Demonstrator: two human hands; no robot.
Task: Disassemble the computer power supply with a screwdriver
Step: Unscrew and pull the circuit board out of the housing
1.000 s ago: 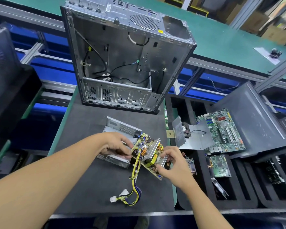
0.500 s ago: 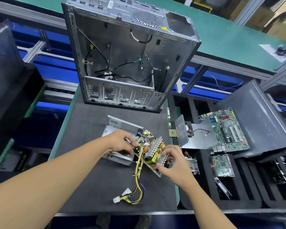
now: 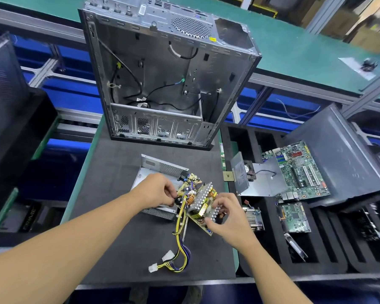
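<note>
Dark table mat (image 3: 119, 216), centre: power-supply circuit board (image 3: 201, 200), largely out of its open metal housing (image 3: 156, 166). Left hand (image 3: 156, 191) pinches the black wire grommet; right hand (image 3: 226, 213) grips the board's near edge. Judged nearly finished; board not yet freed.

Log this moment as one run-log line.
stage: circuit board tilted by metal housing | left hand: pinches board's cable end | right hand: grips board's near edge | cables: trailing on mat

2 bare forearms reaching forward from the lower edge, left hand (image 3: 156, 191) knuckles up, fingertips pinching the circuit board (image 3: 201, 202) at its left edge, right hand (image 3: 228, 216) curled round its near right edge
</note>
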